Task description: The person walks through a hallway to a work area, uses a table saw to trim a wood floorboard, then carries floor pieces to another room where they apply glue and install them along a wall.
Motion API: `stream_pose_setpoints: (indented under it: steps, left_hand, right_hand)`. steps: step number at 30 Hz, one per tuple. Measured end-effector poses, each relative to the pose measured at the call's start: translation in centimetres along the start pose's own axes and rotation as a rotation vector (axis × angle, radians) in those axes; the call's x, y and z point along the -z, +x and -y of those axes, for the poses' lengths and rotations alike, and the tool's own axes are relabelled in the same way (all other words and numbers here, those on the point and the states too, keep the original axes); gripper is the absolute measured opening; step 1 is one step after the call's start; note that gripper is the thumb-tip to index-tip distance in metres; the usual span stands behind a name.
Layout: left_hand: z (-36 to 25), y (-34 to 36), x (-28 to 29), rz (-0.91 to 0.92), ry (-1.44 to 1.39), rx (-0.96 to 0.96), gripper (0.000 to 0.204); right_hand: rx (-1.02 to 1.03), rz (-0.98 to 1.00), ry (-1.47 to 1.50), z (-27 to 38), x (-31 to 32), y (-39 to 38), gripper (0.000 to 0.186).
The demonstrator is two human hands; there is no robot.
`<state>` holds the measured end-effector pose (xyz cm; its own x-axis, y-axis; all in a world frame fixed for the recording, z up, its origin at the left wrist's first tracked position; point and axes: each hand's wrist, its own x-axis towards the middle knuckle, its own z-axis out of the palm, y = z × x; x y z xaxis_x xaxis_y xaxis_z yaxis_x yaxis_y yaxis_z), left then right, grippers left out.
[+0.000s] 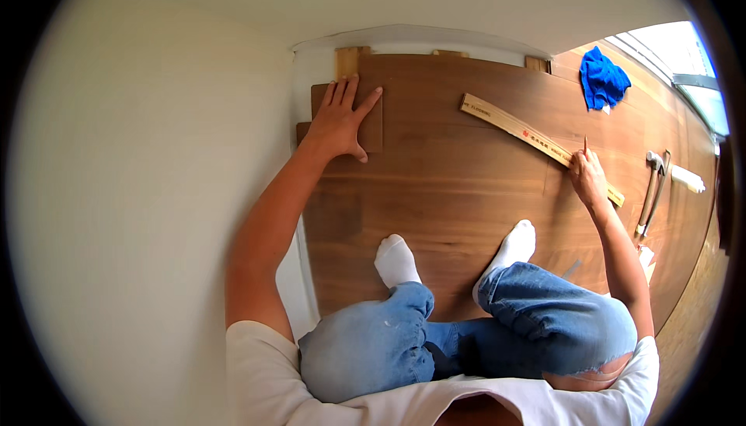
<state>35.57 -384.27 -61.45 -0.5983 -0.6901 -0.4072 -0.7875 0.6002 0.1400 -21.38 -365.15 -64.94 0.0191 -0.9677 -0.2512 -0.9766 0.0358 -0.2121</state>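
My left hand [338,127] lies flat with fingers spread on a short brown floorboard piece [373,134], set over the laid boards in the far left corner. Just beyond its fingertips, a light wood block [346,62] sits against the wall. Off to the right, my right hand [588,179] is closed around a thin pencil [585,144], which points up and away from me. This hand is at a long pale wooden strip [513,126] with printing, lying slantwise on the floor. Whether it also grips the strip cannot be made out.
Brown floorboards [435,185] stretch under my feet. More wood blocks [536,64] sit along the far wall gap. A blue cloth [603,76] lies at the far right. A hammer [651,181], a dark long tool [663,185] and a white bottle [688,179] lie nearer on the right.
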Motion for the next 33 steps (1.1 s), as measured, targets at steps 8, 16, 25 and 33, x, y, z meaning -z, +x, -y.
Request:
stream_pose_setpoints:
  steps: [8,16,25,33]
  left_hand:
    - [4.6,2.5,1.7,-0.020,0.089,0.039,0.142]
    - [6.8,4.6,2.1,0.043,0.102,0.092,0.145]
    - [6.2,3.5,1.5,0.023,0.037,0.059,0.145]
    - [5.1,2.2,1.8,-0.021,-0.021,0.109,0.143]
  right_hand:
    - [-0.019,-0.032,0.031,1.4,0.7,-0.7,0.030]
    - [-0.027,-0.051,0.023,0.9,0.4,-0.7,0.033]
    - [-0.042,-0.033,0.011,0.9,0.5,-0.8,0.036]
    - [-0.030,-0.057,-0.011,1.1,0.6,-0.9,0.024]
